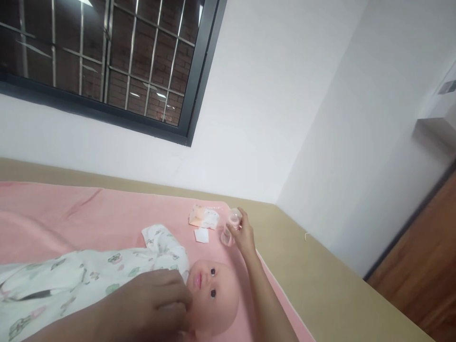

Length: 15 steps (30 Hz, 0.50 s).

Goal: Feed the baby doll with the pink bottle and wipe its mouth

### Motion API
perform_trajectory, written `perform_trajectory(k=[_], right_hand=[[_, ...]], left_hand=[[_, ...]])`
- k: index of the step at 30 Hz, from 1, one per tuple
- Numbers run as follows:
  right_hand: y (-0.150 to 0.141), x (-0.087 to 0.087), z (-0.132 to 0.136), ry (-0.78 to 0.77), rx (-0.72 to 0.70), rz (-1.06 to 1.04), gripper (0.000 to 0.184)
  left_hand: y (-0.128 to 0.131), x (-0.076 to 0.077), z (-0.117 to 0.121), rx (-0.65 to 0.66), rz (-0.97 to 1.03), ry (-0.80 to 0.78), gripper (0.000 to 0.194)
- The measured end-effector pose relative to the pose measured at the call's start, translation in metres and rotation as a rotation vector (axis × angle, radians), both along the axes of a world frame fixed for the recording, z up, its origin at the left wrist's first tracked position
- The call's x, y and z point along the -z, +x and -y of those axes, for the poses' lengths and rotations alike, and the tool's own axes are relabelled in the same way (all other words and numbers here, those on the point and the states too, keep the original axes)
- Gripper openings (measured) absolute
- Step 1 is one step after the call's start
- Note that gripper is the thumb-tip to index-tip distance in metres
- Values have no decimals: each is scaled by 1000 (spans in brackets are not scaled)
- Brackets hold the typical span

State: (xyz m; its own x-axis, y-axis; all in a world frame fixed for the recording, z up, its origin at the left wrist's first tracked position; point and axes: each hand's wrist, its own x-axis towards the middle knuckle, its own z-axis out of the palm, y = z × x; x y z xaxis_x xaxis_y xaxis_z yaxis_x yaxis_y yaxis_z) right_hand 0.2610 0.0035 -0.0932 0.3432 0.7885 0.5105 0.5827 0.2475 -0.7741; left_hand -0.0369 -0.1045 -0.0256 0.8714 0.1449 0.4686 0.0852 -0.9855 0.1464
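A baby doll (217,299) with a bald head lies face up on a pink cloth (117,213), dressed in a white romper (121,266) with a green and pink print. My left hand (153,299) is closed beside the doll's chin, its fingers curled under; whatever they hold, if anything, is hidden. Farther off, past the doll's head, my right hand (245,233) has thumb and fingers around a small clear baby bottle (234,218) with a rounded clear cap. The bottle is near the cloth's far right corner.
Left of the bottle lie a pack of wipes (204,217) and a folded white square (201,235). A beige surface (295,247) borders the cloth, against white walls. A barred window (142,61) is above; a brown wooden panel (416,266) stands at right.
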Motion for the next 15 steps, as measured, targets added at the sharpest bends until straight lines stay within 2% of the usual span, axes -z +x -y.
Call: perform_trajectory(k=[4, 7, 9, 12, 15], right_hand=[[-26, -36, 13, 81, -142, -180, 69], [-63, -67, 38, 130, -332, -300, 70], [-92, -80, 59, 150, -473, -379, 72], [-132, -85, 89, 99, -652, -478, 75], [-157, -81, 109, 19, -706, -517, 72]], left_hand=[[-7, 16, -20, -246, 238, -7, 24], [-11, 23, -29, -485, 414, -25, 30], [-13, 23, -32, -624, 470, -7, 38], [-15, 19, -33, -710, 491, 68, 51], [-16, 17, -30, -720, 485, 83, 52]])
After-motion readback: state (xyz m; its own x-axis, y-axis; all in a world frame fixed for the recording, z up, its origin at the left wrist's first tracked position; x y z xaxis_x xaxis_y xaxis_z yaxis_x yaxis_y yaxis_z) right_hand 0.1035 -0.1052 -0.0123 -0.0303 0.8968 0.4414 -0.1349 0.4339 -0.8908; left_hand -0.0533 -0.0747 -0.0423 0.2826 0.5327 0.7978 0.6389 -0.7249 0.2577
